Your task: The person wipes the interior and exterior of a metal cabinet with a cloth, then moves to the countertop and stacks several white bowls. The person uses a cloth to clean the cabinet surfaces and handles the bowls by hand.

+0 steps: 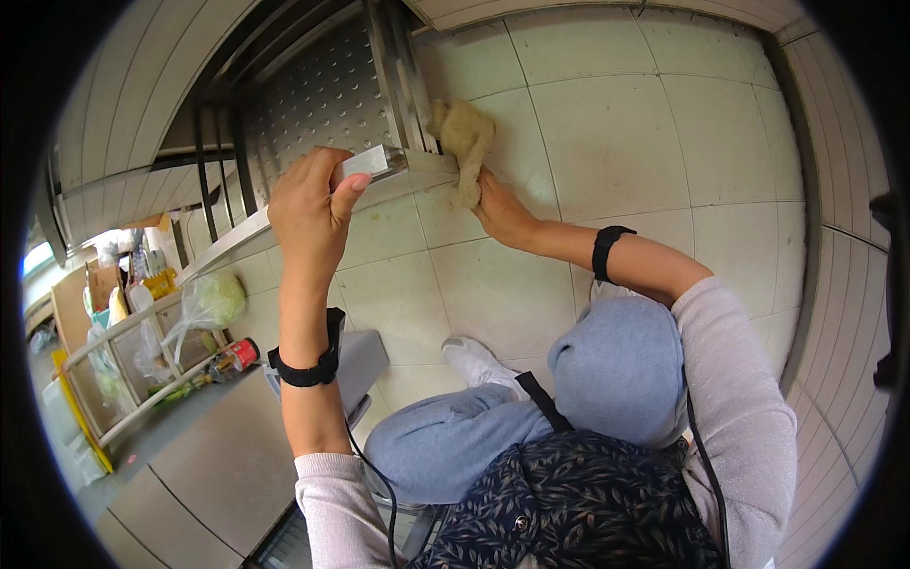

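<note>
My left hand (309,206) grips the top corner of a metal-framed door or drawer front (366,162), its thumb on the near side and its fingers over the far side. My right hand (505,213) holds a tan cloth (466,135) against the far end of the same metal edge, low over the tiled floor. The cloth is bunched and slightly blurred. Beyond my left hand lies a dimpled metal panel (320,85) inside a dark metal frame. Each wrist or forearm wears a black strap.
A rack (117,341) at the left holds plastic bags, a cabbage in a clear bag (217,299) and a jar with a red lid (245,352). A grey bin-like object (362,363) stands by my left forearm. Ribbed panels (849,284) line the right side. My shoe (480,363) rests on the floor tiles.
</note>
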Demonstrator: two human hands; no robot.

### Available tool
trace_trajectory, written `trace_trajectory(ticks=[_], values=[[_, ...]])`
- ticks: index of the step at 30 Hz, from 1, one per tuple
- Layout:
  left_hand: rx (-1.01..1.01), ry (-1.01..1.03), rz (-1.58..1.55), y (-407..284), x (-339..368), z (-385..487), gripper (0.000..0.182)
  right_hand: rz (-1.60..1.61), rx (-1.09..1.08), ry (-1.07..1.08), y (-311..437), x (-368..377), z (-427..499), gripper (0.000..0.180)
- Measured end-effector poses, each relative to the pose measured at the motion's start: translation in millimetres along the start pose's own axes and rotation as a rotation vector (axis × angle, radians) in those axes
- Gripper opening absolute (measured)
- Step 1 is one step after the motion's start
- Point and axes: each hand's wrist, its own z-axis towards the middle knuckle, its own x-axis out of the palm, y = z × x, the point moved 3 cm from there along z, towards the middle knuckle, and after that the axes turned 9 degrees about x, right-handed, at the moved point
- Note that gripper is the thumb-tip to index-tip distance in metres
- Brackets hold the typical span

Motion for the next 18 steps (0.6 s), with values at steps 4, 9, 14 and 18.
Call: trace_trajectory(ticks=[4, 9, 14, 18], values=[[-0.039, 0.006, 0.018, 2, 2, -2, 0.054, 0.126, 0.083, -0.040, 15, 1, 2, 0.060], [-0.026, -0.019, 0.019, 3, 3, -3, 0.054, 0.277, -0.113, 0.006, 80, -15, -15, 0.061], [0.012, -0.011, 0.025, 3, 2, 1, 0.054, 0.233, -0.158, -0.065, 50, -7, -10, 0.061], [0.009, 0.001, 0.021, 3, 2, 3, 0.055, 0.089, -0.007, -0.155, -32, 21, 6, 0.058]])
